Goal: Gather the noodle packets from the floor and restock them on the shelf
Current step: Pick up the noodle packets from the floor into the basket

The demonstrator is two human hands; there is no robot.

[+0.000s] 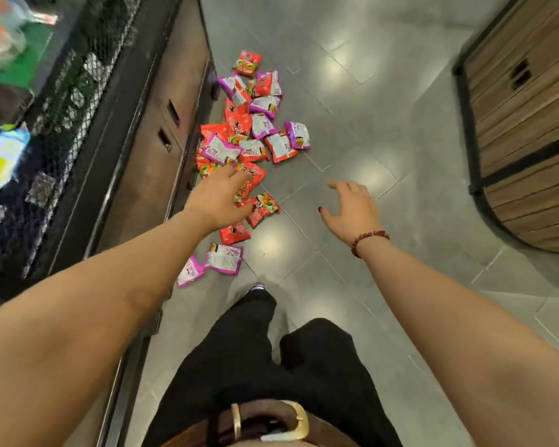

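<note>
Noodle packets point(255, 130), red and purple, lie scattered on the grey tiled floor point(384, 101) in a loose strip along the foot of the shelf point(155, 150), at the floor's left edge. Several overlap at the middle of the strip. Two purple packets point(213, 261) lie apart at its near end, just ahead of a shoe point(258, 287).

Left hand point(220, 196): extended over the near part of the strip, fingers relaxed, grasping nothing (whether it touches a packet cannot be told from this angle).

Right hand point(352, 209): released, fingers spread and loosely bent, over bare tile to the right of the packets. A red bead bracelet point(368, 241) sits on its wrist.

A slatted wooden display unit point(523, 124) stands at the floor's far right edge, well apart from the packets. Shelf contents at upper left are blurred.
</note>
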